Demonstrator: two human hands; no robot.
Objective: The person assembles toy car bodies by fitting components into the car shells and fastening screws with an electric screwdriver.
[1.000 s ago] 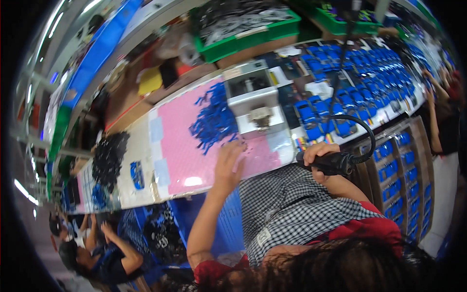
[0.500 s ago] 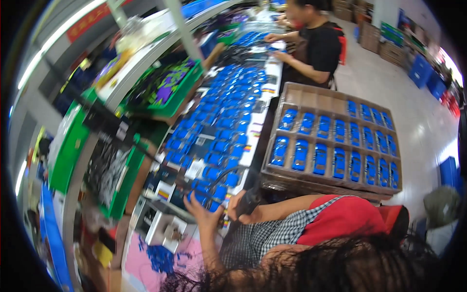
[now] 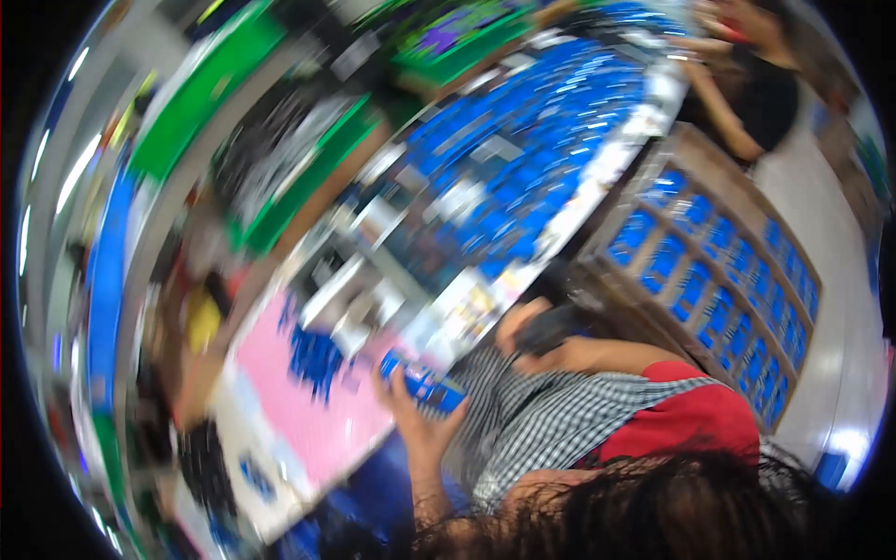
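Note:
A blue toy car (image 3: 420, 381) is gripped in my left hand (image 3: 425, 431), fingers on one side and thumb on the other, close to the edge of the pink mat (image 3: 359, 434). My right hand (image 3: 525, 329) is closed round a black, thick-handled tool (image 3: 553, 330) in front of my checked apron; motion blur hides its tip. Left of the car, a pile of small blue parts (image 3: 317, 362) lies on the mat. A white open box (image 3: 341, 291) stands just beyond it.
Rows of blue toy cars (image 3: 560, 131) cover the bench. At right stands a divided brown tray (image 3: 644, 303) filled with more cars. Green bins (image 3: 303, 187) line the left side. A co-worker (image 3: 747, 93) sits at the far right of the bench.
My view has swung left, toward the pink mat. My left hand, spread over the car rows before, now holds one car above the mat's edge. The black tool stays in my right hand.

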